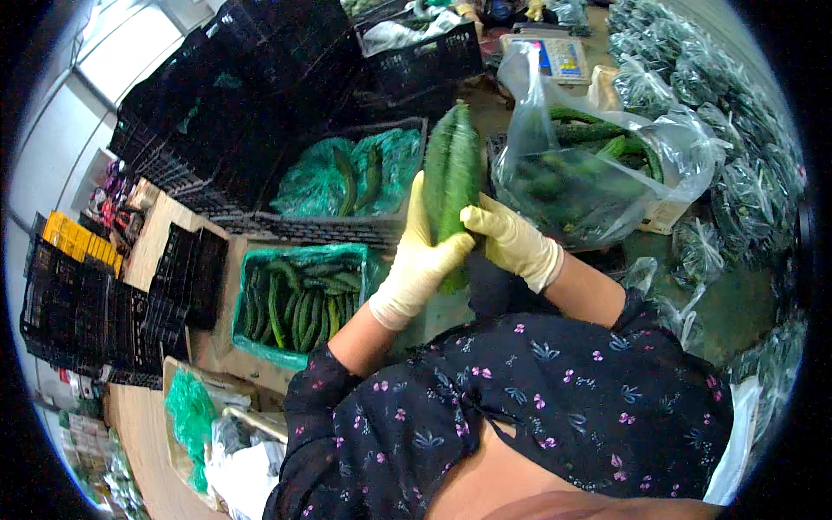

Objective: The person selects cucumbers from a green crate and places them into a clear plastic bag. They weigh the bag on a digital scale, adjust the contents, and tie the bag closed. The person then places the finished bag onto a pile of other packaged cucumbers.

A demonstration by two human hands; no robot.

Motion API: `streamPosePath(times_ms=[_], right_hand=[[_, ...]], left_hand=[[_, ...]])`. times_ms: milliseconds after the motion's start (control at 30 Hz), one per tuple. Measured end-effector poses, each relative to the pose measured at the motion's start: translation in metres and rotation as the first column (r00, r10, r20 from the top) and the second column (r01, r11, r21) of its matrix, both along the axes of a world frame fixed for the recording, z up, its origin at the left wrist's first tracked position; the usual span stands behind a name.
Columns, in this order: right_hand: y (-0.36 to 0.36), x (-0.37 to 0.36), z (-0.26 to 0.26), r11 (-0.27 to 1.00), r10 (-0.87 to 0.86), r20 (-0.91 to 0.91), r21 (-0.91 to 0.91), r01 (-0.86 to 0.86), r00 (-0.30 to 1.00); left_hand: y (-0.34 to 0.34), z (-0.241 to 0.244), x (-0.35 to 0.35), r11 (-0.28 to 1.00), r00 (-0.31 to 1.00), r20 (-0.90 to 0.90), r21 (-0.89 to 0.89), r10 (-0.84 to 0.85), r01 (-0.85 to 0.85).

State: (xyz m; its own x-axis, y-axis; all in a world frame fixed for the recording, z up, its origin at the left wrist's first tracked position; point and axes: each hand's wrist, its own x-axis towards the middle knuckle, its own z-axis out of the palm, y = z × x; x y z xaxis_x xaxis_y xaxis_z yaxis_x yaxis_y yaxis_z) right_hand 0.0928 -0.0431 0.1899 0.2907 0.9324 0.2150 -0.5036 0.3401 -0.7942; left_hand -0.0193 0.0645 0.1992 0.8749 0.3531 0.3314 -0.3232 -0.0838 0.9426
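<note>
Both gloved hands hold a bunch of green cucumbers [452,172] upright in front of my chest. My left hand [416,263], in a pale yellow glove, wraps the bunch from the left with its thumb across the front. From the right, my right hand [517,244] presses against the lower part. A large clear plastic bag [578,201] stands just right of the bunch, with more cucumbers [601,140] inside. Below left sits a crate lined with green plastic [240,296], holding many cucumbers [305,312]. How many cucumbers are in my hands is blurred.
A black crate [338,227] with green film and two curved cucumbers [370,175] stands ahead left, before tall stacked black crates [260,84]. A scale [549,55] sits at the back. Bagged green produce [747,175] is piled right. Cardboard boxes with bags [240,448] lie lower left.
</note>
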Motion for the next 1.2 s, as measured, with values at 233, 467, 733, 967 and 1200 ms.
streamPosePath(times_ms=[233,467,733,967,1200], right_hand=[[-0.057,0.016,0.040,0.956,-0.260,-0.104,0.115,0.271,0.960],[-0.150,0.076,0.090,0.599,-0.770,-0.035,0.307,0.740,0.638],[-0.222,0.197,0.081,0.292,-0.949,0.238,0.405,0.867,0.208],[-0.203,0.235,0.038,0.471,-0.358,0.934,0.169,0.866,0.013],[-0.155,0.232,0.041,0.650,0.590,0.764,-0.257,0.715,-0.261]], left_hand=[[-0.036,0.055,0.039,0.647,0.998,0.051,0.760,0.029,-0.058],[-0.050,0.095,0.062,0.756,0.987,0.155,0.642,0.033,-0.126],[0.006,0.049,0.178,0.957,0.983,-0.155,0.284,0.103,-0.055],[-0.003,0.056,0.222,0.953,0.943,-0.157,-0.133,-0.293,0.273],[0.004,0.101,0.219,0.826,0.907,-0.032,-0.427,-0.420,0.368]])
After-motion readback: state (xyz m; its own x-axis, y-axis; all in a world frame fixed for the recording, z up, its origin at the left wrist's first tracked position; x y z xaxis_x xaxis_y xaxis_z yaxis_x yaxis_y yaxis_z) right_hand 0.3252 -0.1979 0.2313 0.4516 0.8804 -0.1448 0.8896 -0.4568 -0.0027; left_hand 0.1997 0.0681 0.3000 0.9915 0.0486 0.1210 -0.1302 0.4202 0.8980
